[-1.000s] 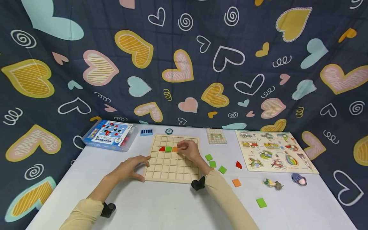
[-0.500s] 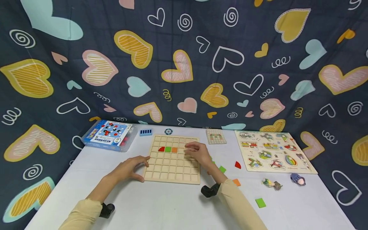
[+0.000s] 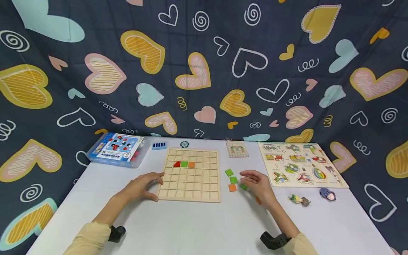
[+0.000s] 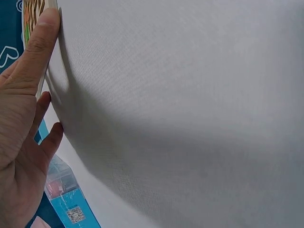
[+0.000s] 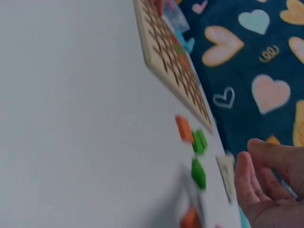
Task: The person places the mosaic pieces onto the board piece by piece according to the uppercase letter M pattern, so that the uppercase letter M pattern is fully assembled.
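A wooden grid board (image 3: 191,193) lies mid-table. In one of its upper rows a red quarter-circle tile (image 3: 176,164), a green square tile (image 3: 184,164) and an orange square tile (image 3: 191,164) sit side by side. My left hand (image 3: 141,187) rests against the board's left edge, thumb near the front corner, fingers spread. To the board's right, my right hand (image 3: 259,186) hovers over loose tiles with its fingers loosely bent and nothing between them. Beneath it a green tile (image 3: 243,186) and an orange tile (image 3: 258,200) are partly covered.
Further loose tiles, including an orange one (image 3: 232,187) and a green one (image 3: 229,172), lie right of the board. Behind them is a small pattern card (image 3: 237,149). A picture puzzle board (image 3: 302,164), small figurines (image 3: 327,194) and a plastic box (image 3: 118,149) stand around the table.
My right hand has let go of the orange tile on the board and moved right, over the loose tiles. My left hand stays at the board's edge. The head view has shifted slightly.
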The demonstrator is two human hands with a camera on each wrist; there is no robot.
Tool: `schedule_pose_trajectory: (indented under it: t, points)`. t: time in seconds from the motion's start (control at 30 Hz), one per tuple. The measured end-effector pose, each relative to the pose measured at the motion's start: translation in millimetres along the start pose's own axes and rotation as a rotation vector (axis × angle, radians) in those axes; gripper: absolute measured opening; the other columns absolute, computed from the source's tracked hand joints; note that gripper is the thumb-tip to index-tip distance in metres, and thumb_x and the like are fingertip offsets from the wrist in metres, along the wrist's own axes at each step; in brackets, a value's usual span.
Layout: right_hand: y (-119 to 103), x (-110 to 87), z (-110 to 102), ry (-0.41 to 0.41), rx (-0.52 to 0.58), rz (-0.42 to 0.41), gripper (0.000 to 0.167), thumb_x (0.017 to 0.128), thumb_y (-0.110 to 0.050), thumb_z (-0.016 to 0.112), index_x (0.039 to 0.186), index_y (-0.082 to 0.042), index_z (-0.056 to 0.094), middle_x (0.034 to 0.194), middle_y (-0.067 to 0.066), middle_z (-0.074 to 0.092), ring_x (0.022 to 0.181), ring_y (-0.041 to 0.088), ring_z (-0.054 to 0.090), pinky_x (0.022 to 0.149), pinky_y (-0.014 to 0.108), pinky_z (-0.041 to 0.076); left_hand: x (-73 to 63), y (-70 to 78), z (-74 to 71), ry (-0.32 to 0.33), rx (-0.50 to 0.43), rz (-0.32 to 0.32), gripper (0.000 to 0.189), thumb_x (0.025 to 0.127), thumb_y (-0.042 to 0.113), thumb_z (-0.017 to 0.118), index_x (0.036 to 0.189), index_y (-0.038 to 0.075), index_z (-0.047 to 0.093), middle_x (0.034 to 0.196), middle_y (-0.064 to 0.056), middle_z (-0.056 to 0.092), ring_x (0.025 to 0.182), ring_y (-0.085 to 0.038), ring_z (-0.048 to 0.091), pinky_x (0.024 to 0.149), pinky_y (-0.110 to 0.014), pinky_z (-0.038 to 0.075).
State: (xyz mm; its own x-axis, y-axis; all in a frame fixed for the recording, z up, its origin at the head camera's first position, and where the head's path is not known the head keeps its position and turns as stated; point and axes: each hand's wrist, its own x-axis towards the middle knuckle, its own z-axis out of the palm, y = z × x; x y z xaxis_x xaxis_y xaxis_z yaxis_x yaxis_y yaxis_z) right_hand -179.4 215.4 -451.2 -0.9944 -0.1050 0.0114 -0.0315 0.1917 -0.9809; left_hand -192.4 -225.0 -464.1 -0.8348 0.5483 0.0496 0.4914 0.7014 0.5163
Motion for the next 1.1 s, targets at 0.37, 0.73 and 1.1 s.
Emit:
schedule_pose_trajectory:
  t: [0.37, 0.73, 1.1]
  points:
    - [7, -67.9, -87, -0.105, -0.256, -0.023, 0.034, 0.088, -0.007, 0.067, 0.119, 0.007, 0.059, 0.114, 0.025, 0.064, 0.095, 0.008, 0.065, 0.079, 0.021, 0.054, -2.3, -1.2, -1.9, 0.006, -0.02, -0.018, 0.051, 0.063, 0.032, 0.086, 0.105, 0.018, 0.06, 0.141, -0.011, 0.051, 0.128, -0.036, 0.046, 0.099, -0.056, 0.041]
    - [27, -106.9, -129, -0.266, -0.361, 0.121, 0.046, 0.084, -0.008, 0.071, 0.121, 0.014, 0.054, 0.112, 0.019, 0.064, 0.089, 0.001, 0.061, 0.072, 0.023, 0.054, 0.3, -1.7, -1.7, -0.004, -0.019, -0.011, 0.051, 0.063, 0.032, 0.085, 0.105, 0.018, 0.06, 0.14, -0.012, 0.051, 0.128, -0.036, 0.046, 0.099, -0.055, 0.042]
    - [43, -115.1, -118, -0.01, -0.449, 0.148, 0.044, 0.076, 0.003, 0.075, 0.117, 0.011, 0.059, 0.107, 0.019, 0.067, 0.073, 0.005, 0.061, 0.064, 0.021, 0.053, -0.7, -1.0, -0.9, -0.004, -0.02, -0.013, 0.05, 0.064, 0.031, 0.085, 0.105, 0.017, 0.061, 0.14, -0.012, 0.051, 0.128, -0.036, 0.046, 0.099, -0.055, 0.041]
